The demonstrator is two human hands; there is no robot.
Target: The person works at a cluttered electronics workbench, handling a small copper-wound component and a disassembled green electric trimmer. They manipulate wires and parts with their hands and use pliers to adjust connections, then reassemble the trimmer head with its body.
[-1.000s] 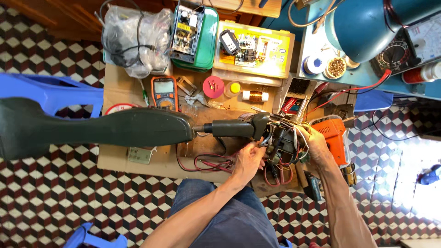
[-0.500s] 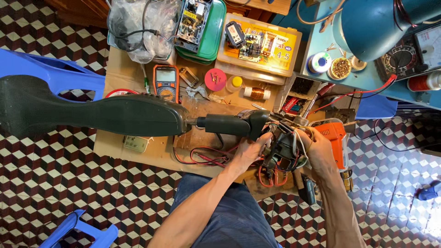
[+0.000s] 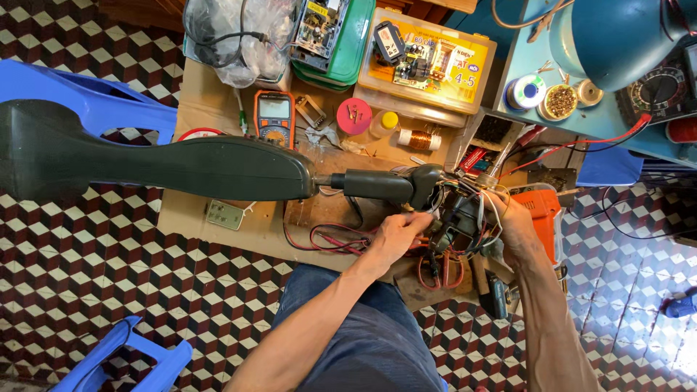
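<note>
Black long-bodied appliance (image 3: 167, 165) across cardboard-topped bench (image 3: 196, 218), wired end toward lap. Left hand (image 3: 396, 234) fingers pinched on wires (image 3: 465, 196) there; right hand (image 3: 517, 221) curled around same bundle.

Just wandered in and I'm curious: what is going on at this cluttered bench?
A person sits at a low wooden bench with a long black tool lying across it. Both hands work at its opened head, a tangle of wires: the left hand pinches something small there, the right hand steadies the bundle. An orange multimeter, a pink lid and parts boxes sit behind.
</note>
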